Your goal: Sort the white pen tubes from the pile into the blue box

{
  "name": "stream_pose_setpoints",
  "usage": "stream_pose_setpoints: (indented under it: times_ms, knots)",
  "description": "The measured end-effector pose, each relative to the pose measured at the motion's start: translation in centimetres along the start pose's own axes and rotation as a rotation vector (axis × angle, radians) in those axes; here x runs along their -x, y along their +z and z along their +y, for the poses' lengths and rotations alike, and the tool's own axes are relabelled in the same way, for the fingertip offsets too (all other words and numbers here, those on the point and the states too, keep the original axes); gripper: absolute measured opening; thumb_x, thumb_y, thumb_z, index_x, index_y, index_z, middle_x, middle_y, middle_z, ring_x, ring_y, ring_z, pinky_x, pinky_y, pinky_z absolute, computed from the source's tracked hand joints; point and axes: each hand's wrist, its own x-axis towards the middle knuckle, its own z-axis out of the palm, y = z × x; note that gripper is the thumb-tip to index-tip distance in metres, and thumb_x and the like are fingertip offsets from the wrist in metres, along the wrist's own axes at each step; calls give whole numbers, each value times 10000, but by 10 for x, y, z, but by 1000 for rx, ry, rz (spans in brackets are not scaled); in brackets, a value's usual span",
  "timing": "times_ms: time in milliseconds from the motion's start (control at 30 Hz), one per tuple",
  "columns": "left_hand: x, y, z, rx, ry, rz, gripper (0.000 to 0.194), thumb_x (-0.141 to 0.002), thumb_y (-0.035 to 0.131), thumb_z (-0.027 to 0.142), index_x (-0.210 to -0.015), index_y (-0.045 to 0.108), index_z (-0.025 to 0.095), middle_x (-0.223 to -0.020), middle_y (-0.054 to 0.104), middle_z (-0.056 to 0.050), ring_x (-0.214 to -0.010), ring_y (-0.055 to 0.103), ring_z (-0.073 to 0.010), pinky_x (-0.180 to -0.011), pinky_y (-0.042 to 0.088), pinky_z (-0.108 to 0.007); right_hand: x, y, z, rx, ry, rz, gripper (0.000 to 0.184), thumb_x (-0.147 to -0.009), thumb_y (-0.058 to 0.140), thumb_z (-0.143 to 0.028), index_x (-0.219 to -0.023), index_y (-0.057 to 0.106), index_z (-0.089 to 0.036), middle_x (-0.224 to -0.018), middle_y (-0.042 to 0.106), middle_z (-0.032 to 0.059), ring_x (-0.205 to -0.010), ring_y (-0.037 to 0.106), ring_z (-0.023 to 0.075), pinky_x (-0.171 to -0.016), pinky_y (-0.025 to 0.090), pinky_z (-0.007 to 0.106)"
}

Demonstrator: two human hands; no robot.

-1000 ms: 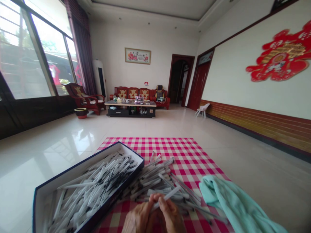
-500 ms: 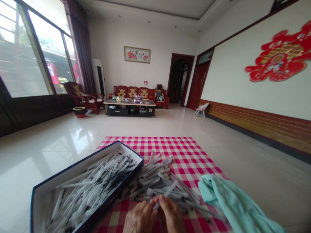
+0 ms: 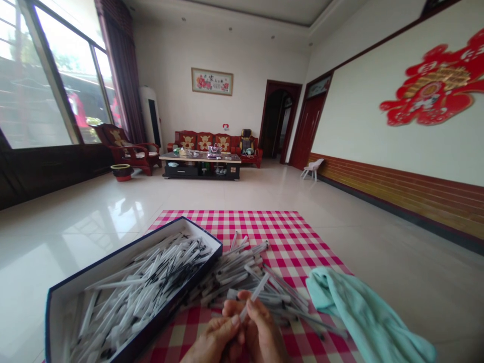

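A whitish translucent pen [image 3: 259, 288] slants up from between my two hands at the bottom centre. My right hand [image 3: 263, 330] is closed around its lower part, the thumb lying along it. Beside it, my left hand [image 3: 218, 339] pinches at the pen's lower end, which the fingers partly hide. Just beyond my hands lies a loose heap of similar pens [image 3: 234, 269], some with dark ends. To the left, a dark-blue-edged box lid or shallow box [image 3: 130, 253] holds many more pale pens [image 3: 151, 287] with black parts among them.
The pens and box rest on a pink-and-white checked cloth [image 3: 287, 229]. A mint-green cloth [image 3: 363, 307] lies crumpled at the right. Farther off across the tiled floor stand a coffee table [image 3: 200, 160], a wooden sofa [image 3: 212, 138] and a small white chair [image 3: 313, 169].
My left hand has turned, its thumb now showing at the pen's lower end. The pen has tipped more upright in my right hand. The view has shifted slightly.
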Motion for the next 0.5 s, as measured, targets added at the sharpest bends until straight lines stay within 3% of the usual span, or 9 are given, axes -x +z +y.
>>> stream_pose_setpoints:
  times_ms: [133,233,300,400,500]
  knots:
    - [4,5,3,-109,70,65,480,-724,583,625,-690,563,146,-434,372,89,-362,235,-35,-372,117,-187,3,0,-1,-28,45,30,304,-810,608,-425,-983,595,-176,-861,734,102,-642,659,212,-528,486,300]
    - [4,7,3,-389,313,145,493,-751,553,619,-589,558,154,-435,405,53,-386,305,-60,-393,185,-205,2,0,-2,65,12,93,283,-793,637,-426,-932,625,-179,-836,738,81,-754,676,244,-632,501,329]
    - [4,7,1,-618,474,259,437,-810,527,541,-594,611,170,-468,482,17,-416,404,-91,-436,271,-213,3,1,-4,174,-54,124,260,-797,640,-411,-920,653,-183,-832,740,63,-813,668,238,-732,493,336]
    - [4,6,-5,-898,610,362,278,-874,471,383,-925,697,229,-653,655,-35,-561,600,-166,-544,390,-228,5,3,-8,337,-138,159,248,-801,634,-416,-890,689,-191,-818,739,48,-855,653,236,-799,471,326]
    - [1,6,-14,-1047,675,464,321,-877,439,331,-1098,652,237,-760,691,-77,-663,652,-212,-575,426,-249,7,3,-8,403,-161,171,271,-805,621,-436,-883,693,-187,-812,738,53,-812,650,235,-768,473,324]
